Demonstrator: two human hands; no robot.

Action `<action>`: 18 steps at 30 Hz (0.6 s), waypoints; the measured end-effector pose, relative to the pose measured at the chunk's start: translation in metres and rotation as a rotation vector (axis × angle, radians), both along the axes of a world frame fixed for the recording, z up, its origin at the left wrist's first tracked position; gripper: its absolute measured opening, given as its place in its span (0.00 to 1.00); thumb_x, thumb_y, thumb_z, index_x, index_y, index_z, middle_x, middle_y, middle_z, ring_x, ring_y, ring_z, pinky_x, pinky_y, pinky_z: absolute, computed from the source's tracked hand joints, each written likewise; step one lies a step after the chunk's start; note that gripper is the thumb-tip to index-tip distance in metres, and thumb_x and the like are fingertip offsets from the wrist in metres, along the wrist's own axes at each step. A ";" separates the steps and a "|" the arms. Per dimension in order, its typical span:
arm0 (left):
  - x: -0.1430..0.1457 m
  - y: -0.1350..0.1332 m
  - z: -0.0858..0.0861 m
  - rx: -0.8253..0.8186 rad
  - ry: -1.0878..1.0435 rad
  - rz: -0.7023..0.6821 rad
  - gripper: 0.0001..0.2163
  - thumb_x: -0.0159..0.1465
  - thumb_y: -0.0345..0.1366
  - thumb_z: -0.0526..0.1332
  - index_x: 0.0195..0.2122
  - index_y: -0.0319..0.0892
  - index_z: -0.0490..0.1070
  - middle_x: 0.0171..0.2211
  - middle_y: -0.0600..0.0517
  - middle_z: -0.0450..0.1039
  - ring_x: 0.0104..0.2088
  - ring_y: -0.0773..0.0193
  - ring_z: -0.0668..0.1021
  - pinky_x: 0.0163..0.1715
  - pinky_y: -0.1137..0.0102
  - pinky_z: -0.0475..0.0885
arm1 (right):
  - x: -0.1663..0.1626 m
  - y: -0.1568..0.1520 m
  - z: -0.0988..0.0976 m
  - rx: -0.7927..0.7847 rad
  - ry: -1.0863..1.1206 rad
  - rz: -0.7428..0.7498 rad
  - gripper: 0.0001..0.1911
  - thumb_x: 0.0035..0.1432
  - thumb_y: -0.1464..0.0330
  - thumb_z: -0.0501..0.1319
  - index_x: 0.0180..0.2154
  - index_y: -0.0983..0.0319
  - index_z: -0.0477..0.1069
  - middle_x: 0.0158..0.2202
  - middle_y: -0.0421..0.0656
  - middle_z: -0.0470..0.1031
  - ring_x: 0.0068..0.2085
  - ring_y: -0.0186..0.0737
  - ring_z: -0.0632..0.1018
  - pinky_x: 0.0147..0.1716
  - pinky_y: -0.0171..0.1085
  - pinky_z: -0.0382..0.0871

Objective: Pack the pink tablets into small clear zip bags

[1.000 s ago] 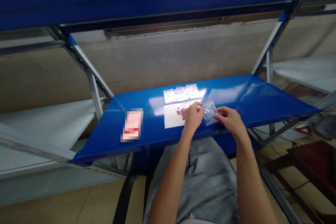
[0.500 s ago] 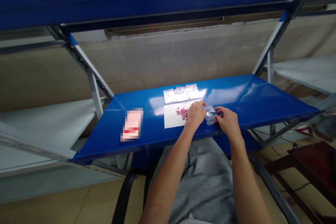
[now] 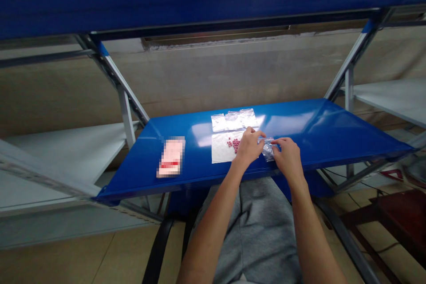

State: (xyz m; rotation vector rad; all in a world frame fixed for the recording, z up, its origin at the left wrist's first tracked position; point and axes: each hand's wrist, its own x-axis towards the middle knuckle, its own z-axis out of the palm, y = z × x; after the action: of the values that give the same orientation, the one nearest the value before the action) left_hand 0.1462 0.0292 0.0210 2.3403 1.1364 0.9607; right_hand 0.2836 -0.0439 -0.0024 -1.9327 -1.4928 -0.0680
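My left hand (image 3: 249, 146) and my right hand (image 3: 287, 154) both pinch a small clear zip bag (image 3: 268, 149) low over the blue table (image 3: 326, 128). The bag lies crumpled between the two sets of fingertips. Just left of my left hand, a small heap of pink-red beads (image 3: 234, 143) rests on a white sheet (image 3: 222, 147). Three small clear bags (image 3: 234, 120) lie in a row beyond the sheet.
A blurred pink-white packet (image 3: 171, 156) lies at the table's left. Grey metal posts (image 3: 126, 115) hold a blue upper shelf overhead. Pale grey shelves (image 3: 63, 151) flank the table on both sides. My grey-trousered lap is below the table's near edge.
My hands have drawn closer together and lowered the clear bag toward the table; it was held up and spread open a second ago, and is now bunched between the fingers.
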 end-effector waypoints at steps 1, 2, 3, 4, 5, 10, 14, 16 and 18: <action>-0.008 0.005 0.004 -0.027 -0.056 -0.007 0.10 0.66 0.30 0.62 0.45 0.44 0.81 0.42 0.48 0.73 0.42 0.62 0.78 0.49 0.67 0.75 | -0.005 0.000 0.001 0.016 0.002 0.011 0.15 0.63 0.73 0.57 0.44 0.65 0.82 0.47 0.55 0.78 0.47 0.53 0.76 0.50 0.47 0.68; -0.017 0.011 0.008 -0.055 -0.096 0.009 0.10 0.66 0.30 0.62 0.44 0.44 0.81 0.41 0.49 0.74 0.39 0.63 0.78 0.47 0.67 0.75 | -0.011 0.000 0.003 0.032 0.005 0.035 0.15 0.63 0.72 0.57 0.45 0.65 0.81 0.47 0.56 0.78 0.47 0.53 0.77 0.49 0.47 0.68; -0.027 0.017 0.012 -0.076 -0.124 0.045 0.10 0.66 0.30 0.61 0.45 0.44 0.81 0.39 0.49 0.75 0.37 0.64 0.78 0.45 0.68 0.75 | -0.018 0.001 0.005 0.047 0.010 0.074 0.15 0.64 0.71 0.57 0.45 0.65 0.81 0.47 0.55 0.78 0.46 0.53 0.77 0.49 0.47 0.69; -0.038 0.024 0.015 -0.085 -0.142 0.089 0.10 0.66 0.29 0.61 0.44 0.44 0.81 0.38 0.50 0.77 0.36 0.64 0.78 0.44 0.68 0.75 | -0.024 0.003 0.008 0.059 0.015 0.125 0.14 0.64 0.70 0.57 0.45 0.64 0.81 0.46 0.55 0.78 0.46 0.53 0.77 0.49 0.47 0.69; -0.049 0.030 0.018 -0.090 -0.158 0.149 0.10 0.66 0.29 0.61 0.44 0.44 0.81 0.38 0.50 0.78 0.36 0.64 0.79 0.44 0.69 0.75 | -0.030 0.007 0.012 0.071 0.020 0.183 0.14 0.65 0.70 0.58 0.45 0.64 0.81 0.45 0.54 0.79 0.45 0.52 0.77 0.49 0.46 0.69; -0.102 0.060 0.019 -0.195 -0.079 0.414 0.11 0.66 0.30 0.61 0.46 0.45 0.81 0.40 0.50 0.82 0.39 0.62 0.81 0.42 0.71 0.74 | -0.050 0.052 0.036 0.067 0.047 0.352 0.14 0.64 0.71 0.58 0.48 0.65 0.78 0.46 0.52 0.80 0.45 0.48 0.79 0.51 0.44 0.70; -0.128 0.084 0.013 -0.222 -0.039 0.539 0.12 0.65 0.31 0.61 0.49 0.41 0.78 0.43 0.45 0.82 0.42 0.59 0.82 0.42 0.70 0.74 | -0.066 0.096 0.045 -0.113 0.034 0.406 0.19 0.63 0.78 0.54 0.51 0.65 0.77 0.48 0.51 0.81 0.47 0.45 0.79 0.50 0.40 0.69; -0.133 0.094 0.010 -0.216 -0.015 0.563 0.13 0.64 0.32 0.63 0.50 0.41 0.77 0.43 0.45 0.82 0.43 0.58 0.82 0.44 0.68 0.74 | -0.078 0.109 0.044 -0.185 -0.051 0.408 0.21 0.62 0.80 0.52 0.52 0.65 0.76 0.51 0.52 0.79 0.52 0.47 0.77 0.51 0.40 0.69; -0.133 0.099 0.007 -0.192 0.012 0.563 0.14 0.64 0.32 0.63 0.51 0.41 0.76 0.43 0.45 0.81 0.44 0.56 0.81 0.46 0.67 0.74 | -0.089 0.116 0.042 -0.223 -0.148 0.405 0.22 0.64 0.80 0.51 0.53 0.65 0.75 0.53 0.54 0.77 0.55 0.51 0.74 0.49 0.42 0.69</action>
State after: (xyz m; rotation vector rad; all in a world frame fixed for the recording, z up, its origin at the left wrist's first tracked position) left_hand 0.0128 0.1285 0.0282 1.9066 1.8561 0.9544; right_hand 0.1947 0.0719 0.0394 -1.7826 -2.0386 0.1445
